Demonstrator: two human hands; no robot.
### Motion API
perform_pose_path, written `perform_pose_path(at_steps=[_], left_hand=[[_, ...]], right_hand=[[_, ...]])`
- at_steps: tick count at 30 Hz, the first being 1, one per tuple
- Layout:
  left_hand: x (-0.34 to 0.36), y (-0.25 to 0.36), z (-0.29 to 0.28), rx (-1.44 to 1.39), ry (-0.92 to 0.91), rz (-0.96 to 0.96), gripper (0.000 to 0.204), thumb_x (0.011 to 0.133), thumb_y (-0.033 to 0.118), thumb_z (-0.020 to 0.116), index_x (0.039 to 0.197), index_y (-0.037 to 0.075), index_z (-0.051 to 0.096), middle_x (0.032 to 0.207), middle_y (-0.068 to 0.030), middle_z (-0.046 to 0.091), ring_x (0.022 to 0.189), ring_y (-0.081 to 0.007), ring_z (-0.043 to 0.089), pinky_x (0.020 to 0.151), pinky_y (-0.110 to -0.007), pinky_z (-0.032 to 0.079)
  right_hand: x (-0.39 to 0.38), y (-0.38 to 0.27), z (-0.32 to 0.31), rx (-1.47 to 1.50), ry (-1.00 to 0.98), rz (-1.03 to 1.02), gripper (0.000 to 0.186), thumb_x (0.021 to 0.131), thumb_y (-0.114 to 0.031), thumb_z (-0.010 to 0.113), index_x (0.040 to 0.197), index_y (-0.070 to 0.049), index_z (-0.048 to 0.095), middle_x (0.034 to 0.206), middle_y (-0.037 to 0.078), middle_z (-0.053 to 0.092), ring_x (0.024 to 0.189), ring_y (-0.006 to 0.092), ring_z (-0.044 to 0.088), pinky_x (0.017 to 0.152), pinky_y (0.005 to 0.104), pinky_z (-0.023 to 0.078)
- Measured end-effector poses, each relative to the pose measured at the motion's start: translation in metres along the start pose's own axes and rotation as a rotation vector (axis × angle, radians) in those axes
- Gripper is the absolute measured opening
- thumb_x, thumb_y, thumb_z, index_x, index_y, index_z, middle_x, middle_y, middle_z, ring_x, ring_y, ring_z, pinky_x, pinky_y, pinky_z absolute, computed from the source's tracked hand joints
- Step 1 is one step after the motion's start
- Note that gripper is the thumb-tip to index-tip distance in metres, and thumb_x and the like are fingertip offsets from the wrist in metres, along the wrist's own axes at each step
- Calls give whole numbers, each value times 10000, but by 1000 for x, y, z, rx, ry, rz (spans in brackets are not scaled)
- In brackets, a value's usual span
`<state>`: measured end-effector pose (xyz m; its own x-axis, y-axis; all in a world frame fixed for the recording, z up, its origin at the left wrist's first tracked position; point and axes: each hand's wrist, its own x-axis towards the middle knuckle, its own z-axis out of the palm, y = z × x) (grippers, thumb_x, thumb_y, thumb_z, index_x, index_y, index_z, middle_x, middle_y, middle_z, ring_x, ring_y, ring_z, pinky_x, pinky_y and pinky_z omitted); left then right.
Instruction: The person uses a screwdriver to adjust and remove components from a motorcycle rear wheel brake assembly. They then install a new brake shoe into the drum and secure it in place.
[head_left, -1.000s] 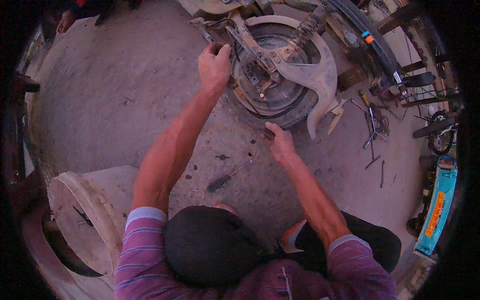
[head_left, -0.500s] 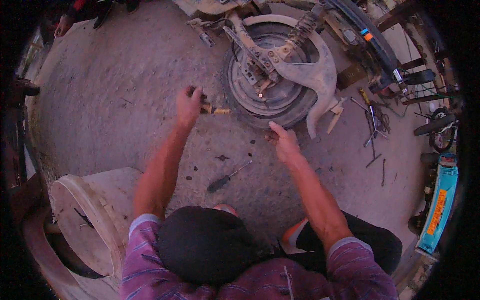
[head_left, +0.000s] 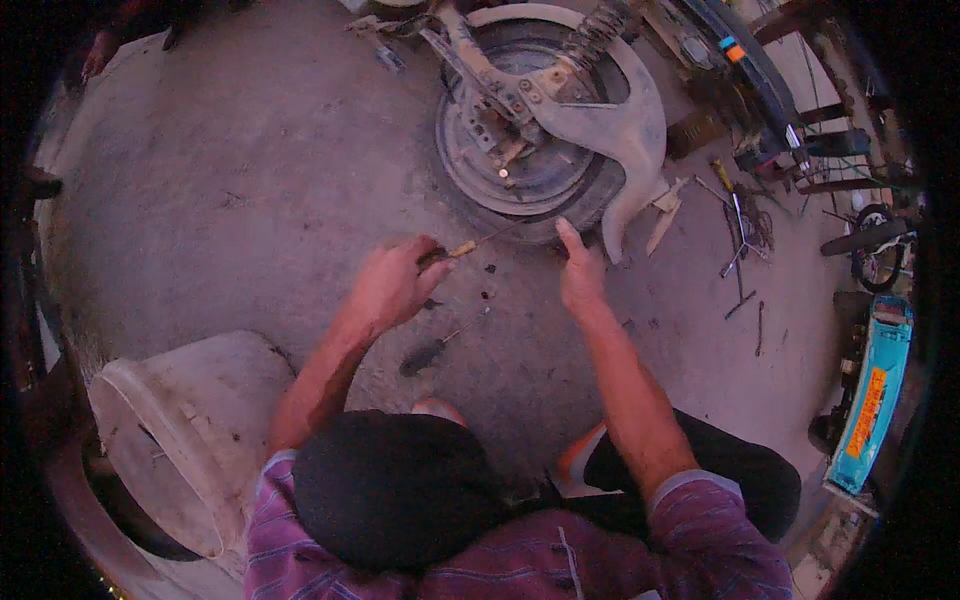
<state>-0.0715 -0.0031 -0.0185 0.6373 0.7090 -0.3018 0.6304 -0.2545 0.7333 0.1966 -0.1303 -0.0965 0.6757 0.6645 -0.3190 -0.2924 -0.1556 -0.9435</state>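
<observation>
A screwdriver with a yellowish handle [head_left: 462, 249] is gripped in my left hand [head_left: 392, 285]. Its thin shaft slants up and right to the near edge of a dusty tyre [head_left: 545, 231]; whether the tip is under the tyre's bead I cannot tell. My right hand [head_left: 580, 275] is at that same edge, to the right of the shaft, thumb over the rubber and fingers curled, partly hidden. The wheel's round metal hub side [head_left: 560, 180] faces up, still beneath a grey swingarm [head_left: 600, 125]. Between my arms a dark-handled screwdriver [head_left: 422, 357] lies on the ground.
A large pale bucket [head_left: 235, 385] lies on its side at left. Tools, one with a yellow handle [head_left: 722, 175], are scattered right of the wheel, near a small wheeled vehicle [head_left: 878, 243] and a blue box [head_left: 880, 400]. Another person's hand [head_left: 100, 55] shows at upper left.
My left hand has come down and right, turning the screwdriver so its shaft meets the tyre. My right hand's fingers have drawn in at the tyre edge. The whole view has shifted slightly.
</observation>
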Motion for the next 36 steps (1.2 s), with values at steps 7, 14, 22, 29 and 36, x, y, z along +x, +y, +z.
perform_pose_path(at_steps=[7,14,22,29,36], left_hand=[[-115,-4,-50,-405,165,-475,362,955,273,667,1170,-16,706,911,-94,714,778,-143,641,700,-325,509],[-87,-32,22,-424,259,-185,360,952,169,707,1270,8,659,1014,-42,658,905,-165,627,808,-324,509],[-55,-26,62,-155,288,-50,408,908,199,785,1276,62,672,1058,-142,678,1002,-284,682,886,-391,533],[-44,-33,88,-126,279,-37,433,890,173,779,1293,59,666,1066,-150,650,976,-324,668,867,-399,527],[-41,-23,149,-280,356,-86,484,891,144,765,1357,117,637,1041,-156,608,924,-353,640,815,-429,529]], right_hand=[[6,2,-4,101,93,-61,774,900,-379,803,1474,43,499,1461,80,542,1310,227,507,1142,352,369],[-2,33,18,-63,-7,88,645,881,-315,829,1396,-21,577,1366,52,600,1219,198,555,1053,371,439],[10,48,41,219,52,246,595,842,-230,840,1368,-130,581,1301,-21,606,1163,160,566,920,388,488],[11,48,33,142,12,181,562,844,-185,819,1352,-145,582,1301,-24,611,1110,156,591,883,398,488],[15,52,29,203,-74,168,578,862,-191,807,1390,-129,582,1324,-14,617,1133,162,607,947,394,480]])
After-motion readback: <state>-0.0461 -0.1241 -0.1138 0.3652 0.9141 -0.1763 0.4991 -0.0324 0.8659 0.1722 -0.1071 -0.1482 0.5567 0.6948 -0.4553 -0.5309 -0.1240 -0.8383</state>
